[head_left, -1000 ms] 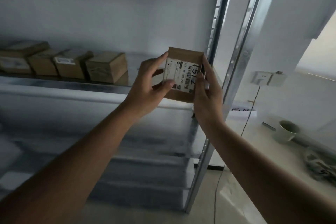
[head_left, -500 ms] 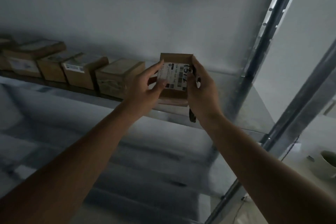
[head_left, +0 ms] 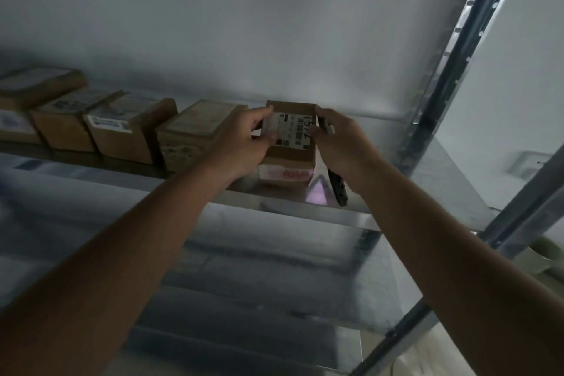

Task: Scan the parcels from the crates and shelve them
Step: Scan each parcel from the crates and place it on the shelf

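Cardboard boxes (head_left: 128,128) beside hand-held parcel (head_left: 291,137)

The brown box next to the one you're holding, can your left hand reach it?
Probably yes. The left hand grips the labelled parcel right beside that neighbouring box, with nothing between them, but it would have to let go first.

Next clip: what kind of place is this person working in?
Probably a parcel storeroom or pickup point. A metal shelf on slotted uprights carries a row of cardboard parcels, and both hands are setting down another parcel with a barcode label and a handwritten number.
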Tool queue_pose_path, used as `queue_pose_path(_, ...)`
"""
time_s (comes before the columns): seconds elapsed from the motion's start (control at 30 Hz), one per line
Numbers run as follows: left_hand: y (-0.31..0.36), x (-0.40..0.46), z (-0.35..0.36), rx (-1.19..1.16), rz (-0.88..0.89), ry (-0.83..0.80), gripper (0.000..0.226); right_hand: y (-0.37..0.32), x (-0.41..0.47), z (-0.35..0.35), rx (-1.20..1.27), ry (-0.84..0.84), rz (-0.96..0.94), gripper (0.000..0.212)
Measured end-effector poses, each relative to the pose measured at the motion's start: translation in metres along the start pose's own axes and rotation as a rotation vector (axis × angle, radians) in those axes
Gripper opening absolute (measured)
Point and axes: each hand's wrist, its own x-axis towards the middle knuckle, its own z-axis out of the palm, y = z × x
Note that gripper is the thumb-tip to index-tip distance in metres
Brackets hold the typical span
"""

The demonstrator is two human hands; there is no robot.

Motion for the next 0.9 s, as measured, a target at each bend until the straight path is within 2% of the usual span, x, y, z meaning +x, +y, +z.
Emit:
queue_pose_path(0.23, -0.007, 0.012, -0.012, 0.09, -0.013, -0.086, 0.043, -0.015, 0.004, 0.01, -0.134, -0.036, 0.078, 0.031)
queue_pose_path(0.33, -0.005, 0.016, -0.007, 0.193, 0.0, -0.106, 0.025, -0.018, 0.008, 0.011, -0.189, -0.068, 0.111, 0.028)
queue_pose_path(0.5, 0.001, 0.02, 0.001, 0.34, -0.016, -0.131, 0.022, -0.02, 0.009, 0.015, -0.194, -0.025, 0.135, 0.033)
queue_pose_path(0.63, 0.004, 0.022, -0.002, 0.403, -0.017, -0.177, 0.024, -0.016, 0.009, 0.02, -0.203, 0.079, 0.152, 0.051)
queue_pose_path(0.73, 0.007, 0.023, -0.005, 0.453, 0.07, -0.152, 0.025, -0.013, 0.003, 0.019, -0.215, 0.155, 0.105, 0.055)
queue_pose_path(0.9, 0.011, 0.022, -0.005, 0.513, 0.386, -0.156, 0.055, -0.012, -0.017, 0.017, -0.317, 0.285, 0.006, 0.053)
